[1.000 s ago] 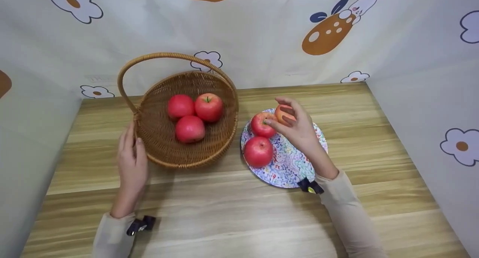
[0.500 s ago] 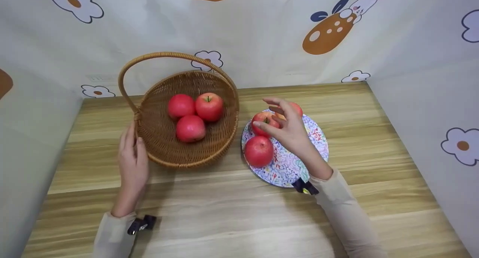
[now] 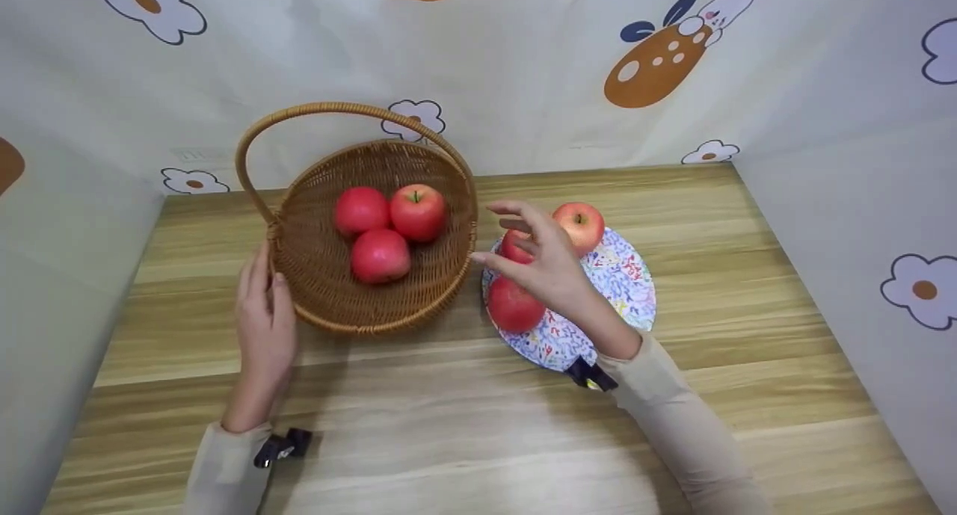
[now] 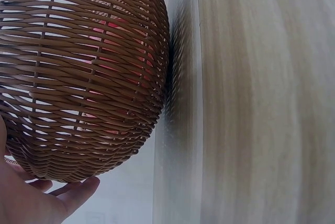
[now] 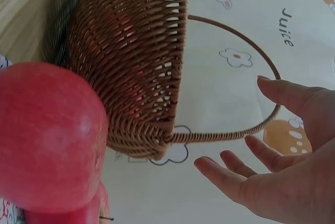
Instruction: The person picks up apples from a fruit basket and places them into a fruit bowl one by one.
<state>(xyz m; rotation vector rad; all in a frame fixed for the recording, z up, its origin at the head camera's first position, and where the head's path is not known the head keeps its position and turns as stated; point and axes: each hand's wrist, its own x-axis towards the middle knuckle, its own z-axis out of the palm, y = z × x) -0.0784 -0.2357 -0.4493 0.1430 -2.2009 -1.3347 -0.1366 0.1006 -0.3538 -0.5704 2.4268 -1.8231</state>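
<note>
A brown wicker basket (image 3: 321, 294) with a tall arched handle holds three red apples: one (image 3: 361, 210) on the left, one with a stem (image 3: 418, 212), and one in front (image 3: 380, 256). My left hand (image 3: 267, 321) rests against the basket's outer left side, fingers extended along the weave. Over the patterned plate (image 3: 632, 279) hovers my right hand (image 3: 553, 272), fingers spread and holding nothing. The plate carries a far apple (image 3: 580, 222), a front apple (image 3: 514, 306) and a middle apple (image 3: 513, 246) partly hidden by my fingers. Red apple (image 5: 49, 135) also looms close in the right wrist view.
The wood-grain table (image 3: 434, 425) reaches toward me in front of the basket and plate. A pale printed cloth (image 3: 516, 74) hangs behind, and similar panels stand at both sides. The basket handle (image 3: 336, 110) arches high toward the back cloth.
My right hand has moved left across the plate toward the basket, uncovering the far apple and partly covering the other two. My left hand and the basket stay in place.
</note>
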